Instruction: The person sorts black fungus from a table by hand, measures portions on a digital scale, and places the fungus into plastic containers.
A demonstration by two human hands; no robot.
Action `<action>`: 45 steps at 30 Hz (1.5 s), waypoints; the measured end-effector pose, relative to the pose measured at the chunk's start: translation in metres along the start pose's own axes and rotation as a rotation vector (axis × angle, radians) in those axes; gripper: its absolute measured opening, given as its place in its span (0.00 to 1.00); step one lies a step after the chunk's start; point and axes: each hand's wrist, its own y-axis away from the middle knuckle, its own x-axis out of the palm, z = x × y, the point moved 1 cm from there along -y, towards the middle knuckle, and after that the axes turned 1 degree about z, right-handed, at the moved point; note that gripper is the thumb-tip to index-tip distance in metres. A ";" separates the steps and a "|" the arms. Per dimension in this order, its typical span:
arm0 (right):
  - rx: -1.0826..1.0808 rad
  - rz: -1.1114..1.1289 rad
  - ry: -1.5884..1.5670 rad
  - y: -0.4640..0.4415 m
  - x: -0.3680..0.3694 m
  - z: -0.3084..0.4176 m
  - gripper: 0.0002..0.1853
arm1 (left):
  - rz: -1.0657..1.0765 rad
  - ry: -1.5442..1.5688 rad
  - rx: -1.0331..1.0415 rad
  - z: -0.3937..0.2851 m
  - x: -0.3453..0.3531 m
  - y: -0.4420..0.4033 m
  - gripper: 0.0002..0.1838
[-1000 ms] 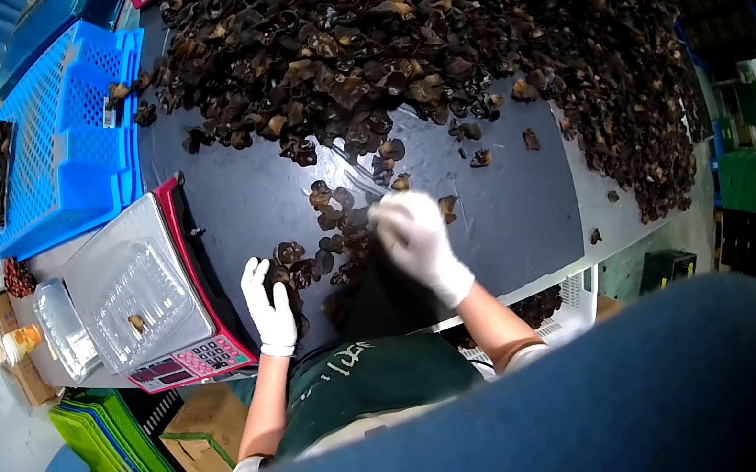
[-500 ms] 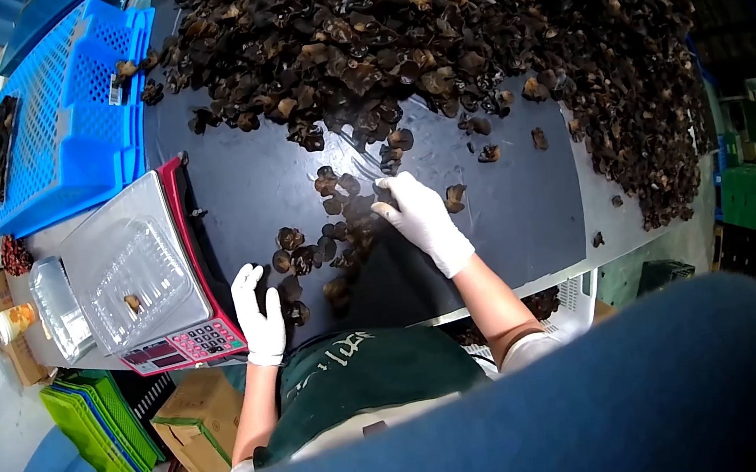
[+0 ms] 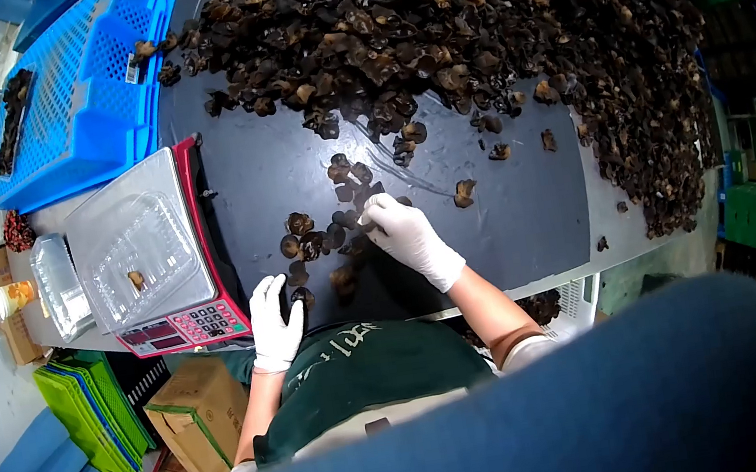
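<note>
My right hand (image 3: pixel 410 241), in a white glove, is closed, its fingertips curled down among loose dark wood ear mushrooms (image 3: pixel 336 235) on the black mat (image 3: pixel 512 227). What it pinches, if anything, is hidden. Gloved too, my left hand (image 3: pixel 275 328) is open near the table's front edge, thumb apart from the fingers, beside a few mushrooms. Left of it stands a red digital scale (image 3: pixel 216 321) bearing a clear plastic tray (image 3: pixel 161 237). One small brown mushroom piece (image 3: pixel 136 280) lies in that tray.
A large heap of wood ear mushrooms (image 3: pixel 426 26) covers the table's back and right. Blue plastic baskets (image 3: pixel 81 113) stand at the back left. Another clear container (image 3: pixel 61 285) sits beside the scale. A cardboard box (image 3: pixel 193 421) and green crates (image 3: pixel 89 417) are below the table.
My right hand has drawn slightly left and down, its fingers curling in. My left hand has shifted a little to the right. The whole view has turned slightly.
</note>
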 end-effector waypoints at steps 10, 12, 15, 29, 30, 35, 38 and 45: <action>-0.639 0.145 -1.468 0.037 -0.118 -0.017 0.11 | 0.125 0.228 -0.105 0.012 0.015 -0.001 0.26; -1.268 0.809 -1.561 0.024 -0.148 0.014 0.22 | 0.120 0.260 -0.092 0.011 0.017 -0.004 0.25; -0.823 0.518 -1.853 0.044 -0.127 0.011 0.24 | 0.112 0.338 -0.070 0.011 0.024 -0.004 0.24; 0.027 -0.064 0.457 -0.011 -0.010 -0.012 0.05 | -0.077 0.374 -0.186 0.022 0.014 -0.008 0.19; 0.001 -0.063 0.374 -0.009 -0.020 -0.011 0.05 | -0.073 0.375 -0.200 0.023 0.014 -0.009 0.19; 0.209 -0.064 -0.767 0.027 -0.112 0.001 0.09 | -0.103 0.353 -0.170 0.026 0.015 -0.017 0.19; -0.654 -0.019 -1.674 0.038 -0.132 -0.011 0.15 | -0.156 0.266 -0.086 0.018 0.009 -0.033 0.19; 0.040 -0.556 0.453 0.006 -0.081 -0.069 0.21 | -0.279 0.117 0.134 0.010 0.019 -0.116 0.19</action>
